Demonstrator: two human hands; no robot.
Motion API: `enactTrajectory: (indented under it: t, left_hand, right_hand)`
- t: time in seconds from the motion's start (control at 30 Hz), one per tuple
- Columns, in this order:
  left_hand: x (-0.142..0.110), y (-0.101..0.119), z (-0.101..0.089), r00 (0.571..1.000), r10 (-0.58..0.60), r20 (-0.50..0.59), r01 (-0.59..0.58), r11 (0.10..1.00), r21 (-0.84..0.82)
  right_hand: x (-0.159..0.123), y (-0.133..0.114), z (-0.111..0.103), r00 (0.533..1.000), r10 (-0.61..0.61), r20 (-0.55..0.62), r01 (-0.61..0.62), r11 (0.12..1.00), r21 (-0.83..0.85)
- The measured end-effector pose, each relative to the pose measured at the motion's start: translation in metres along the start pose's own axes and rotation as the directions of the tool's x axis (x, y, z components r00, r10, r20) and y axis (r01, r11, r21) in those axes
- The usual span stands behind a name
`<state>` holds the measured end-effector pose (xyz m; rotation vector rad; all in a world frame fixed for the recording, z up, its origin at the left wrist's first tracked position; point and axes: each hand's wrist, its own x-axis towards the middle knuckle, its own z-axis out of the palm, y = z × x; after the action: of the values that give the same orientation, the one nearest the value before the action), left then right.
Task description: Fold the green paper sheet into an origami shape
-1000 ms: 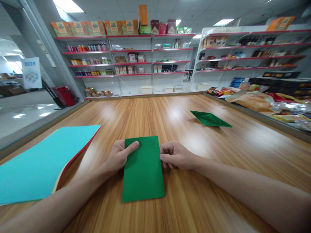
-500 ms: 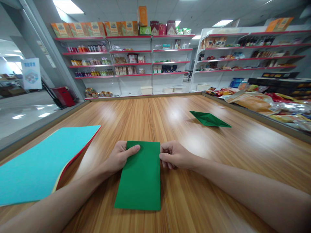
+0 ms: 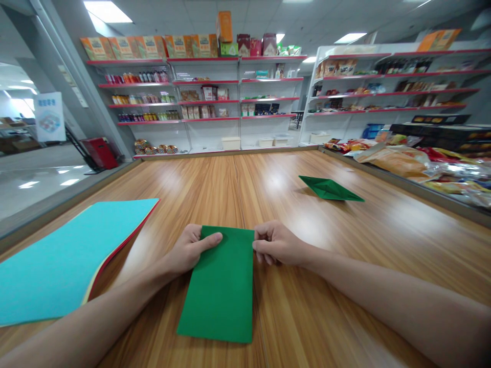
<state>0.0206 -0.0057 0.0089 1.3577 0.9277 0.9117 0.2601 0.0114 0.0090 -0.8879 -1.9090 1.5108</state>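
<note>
A green sheet of paper point(image 3: 222, 291), taller than it is wide, is held between my hands over the wooden table point(image 3: 307, 312). My left hand point(image 3: 192, 247) grips its upper left edge, thumb on top and the other fingers hidden beneath. At the upper right corner, my right hand point(image 3: 276, 243) has its thumb and curled fingers pinched on the paper's edge. Farther back on the right lies a folded green paper boat point(image 3: 330, 188), pointed at both ends, touched by neither hand.
To the left lies a stack of coloured paper point(image 3: 76, 250), light blue on top with cream and red edges below. Packaged snacks point(image 3: 422, 163) are piled beyond the table's right rim. Stocked shelves point(image 3: 207, 102) stand behind the table, and a red box point(image 3: 100, 153) is at the far left.
The green sheet has shifted slightly, its lower edge coming a little nearer to me and its upper right corner dipping. Both hands keep their hold, and the folded boat stays put.
</note>
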Motion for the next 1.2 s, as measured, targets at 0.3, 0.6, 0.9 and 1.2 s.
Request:
enactTrajectory:
  t: [0.3, 0.6, 0.9, 1.2]
  left_hand:
    - [-0.0010, 0.0003, 0.0002, 1.000, 0.007, 0.016, -0.008, 0.999, 0.053]
    - [-0.0028, -0.0002, -0.0035, 0.998, 0.000, 0.064, -0.006, 0.996, 0.085]
    - [-0.0038, -0.0002, -0.0044, 0.996, 0.018, 0.086, -0.029, 0.992, 0.125]
    - [-0.0041, -0.0006, -0.0039, 0.996, 0.008, 0.087, -0.023, 0.985, 0.170]
  right_hand:
    - [0.0005, 0.0005, -0.0002, 1.000, 0.001, -0.019, -0.001, 1.000, 0.002]
    - [-0.0002, -0.0042, 0.0011, 0.999, -0.012, -0.043, 0.012, 1.000, -0.014]
    - [-0.0002, -0.0054, 0.0013, 0.999, -0.002, -0.051, 0.002, 1.000, 0.001]
    - [0.0008, -0.0043, 0.0004, 1.000, -0.008, -0.022, 0.009, 0.999, 0.048]
